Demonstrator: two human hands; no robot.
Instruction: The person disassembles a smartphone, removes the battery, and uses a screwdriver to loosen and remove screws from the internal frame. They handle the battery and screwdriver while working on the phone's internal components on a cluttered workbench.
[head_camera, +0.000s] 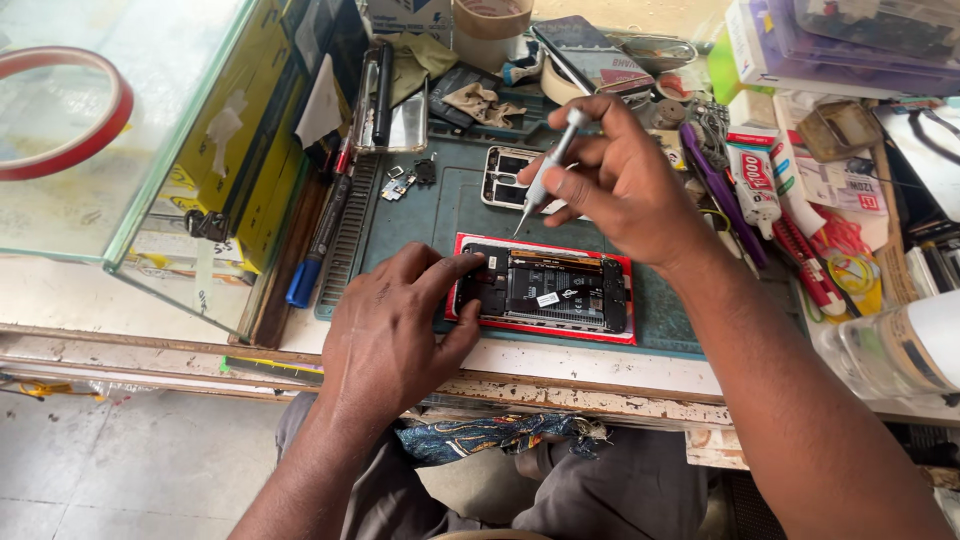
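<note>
An opened smartphone (560, 290) with a red frame lies back-up on a dark green work mat (450, 205), its black inner boards exposed. My left hand (395, 330) rests on the phone's left end, with the fingertips pressing the board there. My right hand (620, 180) hovers above the phone and grips a thin silver screwdriver (545, 170), its tip pointing down just above the phone's upper edge. A white inner phone frame (505, 178) lies on the mat behind the screwdriver tip.
A glass case (120, 150) with a red tape ring (60, 110) on it stands at left. A blue-capped pen (310, 255) lies beside the mat. Glue tubes (755, 180), purple tweezers (715, 190), plastic boxes (840, 40), a tape roll (490, 25) and small parts (405, 178) crowd the back and right.
</note>
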